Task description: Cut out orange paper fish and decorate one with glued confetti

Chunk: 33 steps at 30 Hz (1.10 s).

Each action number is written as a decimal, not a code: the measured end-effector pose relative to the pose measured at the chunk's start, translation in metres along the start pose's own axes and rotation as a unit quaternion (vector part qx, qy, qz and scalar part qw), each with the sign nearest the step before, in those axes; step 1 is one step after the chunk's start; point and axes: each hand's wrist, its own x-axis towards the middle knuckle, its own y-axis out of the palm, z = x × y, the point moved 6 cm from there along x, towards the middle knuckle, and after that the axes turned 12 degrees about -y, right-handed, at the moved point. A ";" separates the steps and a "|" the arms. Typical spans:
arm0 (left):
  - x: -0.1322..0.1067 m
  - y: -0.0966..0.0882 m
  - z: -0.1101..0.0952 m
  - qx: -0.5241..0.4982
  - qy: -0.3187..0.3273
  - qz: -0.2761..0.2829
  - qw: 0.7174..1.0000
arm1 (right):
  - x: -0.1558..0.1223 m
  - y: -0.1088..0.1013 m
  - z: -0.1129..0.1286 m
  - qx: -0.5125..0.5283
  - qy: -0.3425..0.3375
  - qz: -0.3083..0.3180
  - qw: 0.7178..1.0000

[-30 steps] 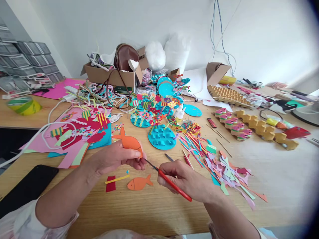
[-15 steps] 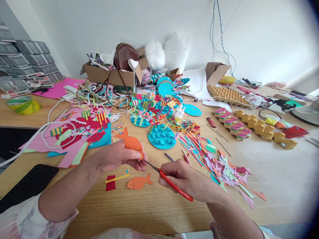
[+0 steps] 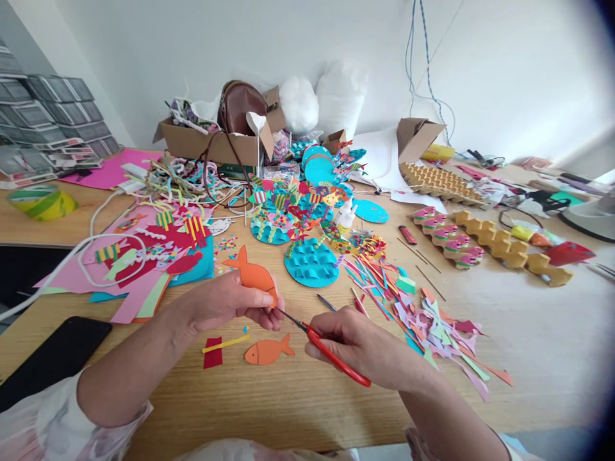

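Observation:
My left hand (image 3: 225,303) pinches an orange paper fish (image 3: 252,274) and holds it a little above the wooden table (image 3: 298,403). My right hand (image 3: 365,349) is closed on the red handles of a pair of scissors (image 3: 321,344). The thin blades point up and left, and their tips reach the lower edge of the held fish. A second, smaller orange fish (image 3: 267,351) lies flat on the table just under both hands. Beside it sit a dark red paper square (image 3: 213,353) and a yellow paper strip (image 3: 225,345).
A black phone (image 3: 52,358) lies at the near left. Pink and red paper sheets (image 3: 144,262) lie left, teal decorated discs (image 3: 311,262) in the middle, a heap of coloured offcuts (image 3: 432,326) right. Cardboard boxes (image 3: 216,144) and egg-tray pieces (image 3: 500,246) stand further back.
The hands and the held fish have stayed almost in place. The fish sits very slightly higher and more to the right than a second ago.

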 end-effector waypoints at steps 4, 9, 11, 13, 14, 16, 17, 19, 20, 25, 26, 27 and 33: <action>0.001 -0.001 0.001 -0.005 0.002 0.003 1.000 | 0.001 0.000 0.000 -0.018 -0.007 -0.008 1.000; 0.000 -0.005 -0.001 0.022 0.013 -0.028 0.999 | 0.000 0.000 -0.004 -0.014 -0.015 -0.001 1.000; -0.002 -0.008 -0.003 0.034 0.039 -0.047 0.998 | -0.001 0.001 -0.007 -0.002 -0.022 0.003 1.000; -0.004 -0.011 -0.005 0.042 0.069 -0.075 0.994 | -0.001 0.001 -0.011 0.036 -0.023 -0.024 0.999; -0.005 -0.012 -0.006 0.044 0.083 -0.092 0.991 | 0.000 0.000 -0.013 0.070 -0.023 -0.054 0.996; -0.009 -0.012 -0.006 0.053 0.103 -0.129 0.985 | 0.003 -0.002 -0.015 0.154 -0.028 -0.139 0.978; -0.010 -0.012 -0.006 0.058 0.109 -0.150 0.981 | 0.005 -0.003 -0.015 0.195 -0.034 -0.184 0.963; -0.014 -0.009 -0.007 0.068 0.112 -0.195 0.972 | 0.011 -0.004 -0.013 0.246 -0.051 -0.261 0.932; -0.016 -0.008 -0.007 0.074 0.109 -0.213 0.968 | 0.014 -0.004 -0.012 0.262 -0.060 -0.289 0.919; -0.021 0.002 -0.015 0.148 0.124 -0.234 0.953 | 0.032 -0.001 0.000 0.313 -0.102 -0.328 0.885; -0.021 0.003 -0.016 0.163 0.128 -0.235 0.950 | 0.034 -0.001 0.002 0.321 -0.108 -0.325 0.883; -0.021 0.003 -0.016 0.174 0.130 -0.236 0.947 | 0.036 0.000 0.003 0.329 -0.112 -0.321 0.881; -0.020 0.004 -0.017 0.197 0.140 -0.234 0.942 | 0.041 -0.002 0.010 0.353 -0.120 -0.314 0.873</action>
